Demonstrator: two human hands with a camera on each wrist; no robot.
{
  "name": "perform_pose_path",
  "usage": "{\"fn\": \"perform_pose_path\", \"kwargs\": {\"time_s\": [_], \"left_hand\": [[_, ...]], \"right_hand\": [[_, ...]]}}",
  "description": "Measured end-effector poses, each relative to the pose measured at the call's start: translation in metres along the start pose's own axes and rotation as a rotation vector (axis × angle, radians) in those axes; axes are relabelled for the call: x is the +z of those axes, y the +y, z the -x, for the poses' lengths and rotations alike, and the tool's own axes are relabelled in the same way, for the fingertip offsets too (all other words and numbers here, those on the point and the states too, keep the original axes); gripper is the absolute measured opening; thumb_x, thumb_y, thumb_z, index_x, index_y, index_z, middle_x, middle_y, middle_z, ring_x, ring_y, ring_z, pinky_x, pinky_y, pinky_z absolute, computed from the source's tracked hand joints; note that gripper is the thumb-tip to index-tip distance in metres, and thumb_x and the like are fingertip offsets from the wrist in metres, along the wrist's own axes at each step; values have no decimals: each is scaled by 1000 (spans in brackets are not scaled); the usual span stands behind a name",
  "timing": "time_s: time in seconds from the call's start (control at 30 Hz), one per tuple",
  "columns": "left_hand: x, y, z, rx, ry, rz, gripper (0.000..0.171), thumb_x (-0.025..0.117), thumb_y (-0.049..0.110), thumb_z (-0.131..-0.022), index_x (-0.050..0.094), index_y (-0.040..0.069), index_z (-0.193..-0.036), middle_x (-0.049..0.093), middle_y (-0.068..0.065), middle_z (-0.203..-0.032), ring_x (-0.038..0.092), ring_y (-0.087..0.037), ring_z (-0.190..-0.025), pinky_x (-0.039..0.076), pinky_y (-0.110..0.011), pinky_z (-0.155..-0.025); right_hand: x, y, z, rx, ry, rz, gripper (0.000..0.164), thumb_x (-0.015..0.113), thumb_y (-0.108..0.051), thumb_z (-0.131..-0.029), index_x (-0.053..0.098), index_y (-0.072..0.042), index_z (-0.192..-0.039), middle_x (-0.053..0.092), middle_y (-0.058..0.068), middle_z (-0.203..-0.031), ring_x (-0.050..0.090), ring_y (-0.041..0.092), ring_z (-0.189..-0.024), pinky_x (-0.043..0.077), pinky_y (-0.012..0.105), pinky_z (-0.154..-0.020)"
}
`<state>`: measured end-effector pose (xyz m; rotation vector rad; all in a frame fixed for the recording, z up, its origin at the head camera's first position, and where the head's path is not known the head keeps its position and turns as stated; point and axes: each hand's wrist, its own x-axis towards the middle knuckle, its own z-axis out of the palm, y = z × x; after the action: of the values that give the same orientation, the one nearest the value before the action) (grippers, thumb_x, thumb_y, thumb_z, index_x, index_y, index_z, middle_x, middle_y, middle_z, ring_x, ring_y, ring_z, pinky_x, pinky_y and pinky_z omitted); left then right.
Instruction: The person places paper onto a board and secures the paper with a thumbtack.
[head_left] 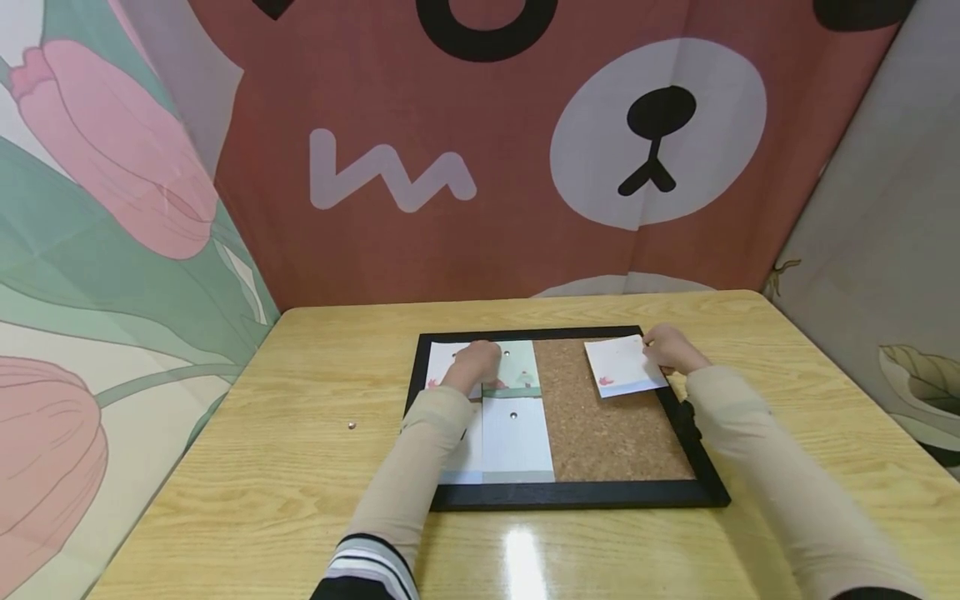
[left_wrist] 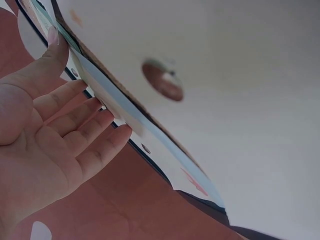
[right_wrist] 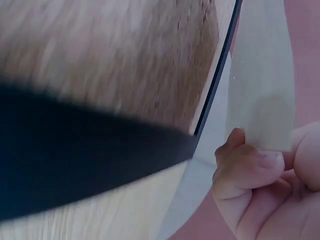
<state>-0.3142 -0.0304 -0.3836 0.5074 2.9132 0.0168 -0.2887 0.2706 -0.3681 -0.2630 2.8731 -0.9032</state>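
Observation:
My right hand (head_left: pixel 672 348) pinches a white note sheet (head_left: pixel 622 367) by its right edge, over the upper right of a black-framed corkboard (head_left: pixel 611 437). A small pink print and a blue strip mark the sheet's lower edge. In the right wrist view, thumb and fingers of the right hand (right_wrist: pixel 255 187) close on the sheet (right_wrist: pixel 262 85). My left hand (head_left: pixel 476 364) is over the upper left papers, beside a pale green sheet (head_left: pixel 521 367). In the left wrist view, the left hand's (left_wrist: pixel 60 130) fingers reach loosely extended to the papers, thumb at the green one.
Below the green sheet, a white sheet (head_left: pixel 517 446) lies on the cork with a round metal pin (head_left: pixel 513 415) in it. Another pin (head_left: pixel 351 426) lies on the wooden table (head_left: pixel 300 467) left of the board. A printed curtain (head_left: pixel 480 242) hangs behind.

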Motion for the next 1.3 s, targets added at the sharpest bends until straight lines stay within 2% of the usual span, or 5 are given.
{"fn": "perform_pose_path", "kwargs": {"time_s": [0.47, 0.63, 0.7, 0.8, 1.3], "left_hand": [[1, -2, 0, -12, 7, 11, 53, 73, 35, -70, 60, 7, -112, 58, -10, -110, 54, -22, -92, 42, -47, -83], [-1, -1, 0, -8, 10, 18, 53, 73, 35, -70, 60, 6, -112, 58, -10, -112, 54, -25, -99, 39, -52, -85], [-1, -1, 0, -7, 7, 24, 52, 73, 34, -70, 60, 6, -112, 58, -10, -112, 54, -25, -100, 38, -53, -85], [0, -2, 0, -4, -1, 24, 51, 72, 34, -71, 60, 7, -112, 58, -10, -112, 54, -23, -96, 40, -50, -85], [2, -1, 0, -1, 4, 25, 51, 72, 35, -70, 61, 7, -111, 58, -9, -112, 54, -25, -99, 39, -51, -86]], "right_hand": [[27, -24, -30, 146, -59, -110, 32, 36, 8, -88, 23, -7, -63, 27, 6, -57, 25, 8, -38, 28, 22, -38], [32, -34, -36, 221, -39, -115, 20, 38, 5, -90, 47, 11, -107, 45, 30, -101, 28, 9, -41, 31, 23, -39], [35, -36, -39, 238, -45, -96, 8, 38, 5, -89, 46, 8, -89, 44, 24, -84, 29, 9, -41, 32, 23, -39], [39, -37, -43, 231, -44, -73, 28, 38, 8, -87, 29, -6, -65, 30, 7, -61, 29, 10, -40, 32, 23, -39], [51, -42, -52, 242, -85, 42, 37, 41, 5, -86, 27, -12, -56, 33, 1, -46, 40, 11, -37, 36, 22, -38]]}}
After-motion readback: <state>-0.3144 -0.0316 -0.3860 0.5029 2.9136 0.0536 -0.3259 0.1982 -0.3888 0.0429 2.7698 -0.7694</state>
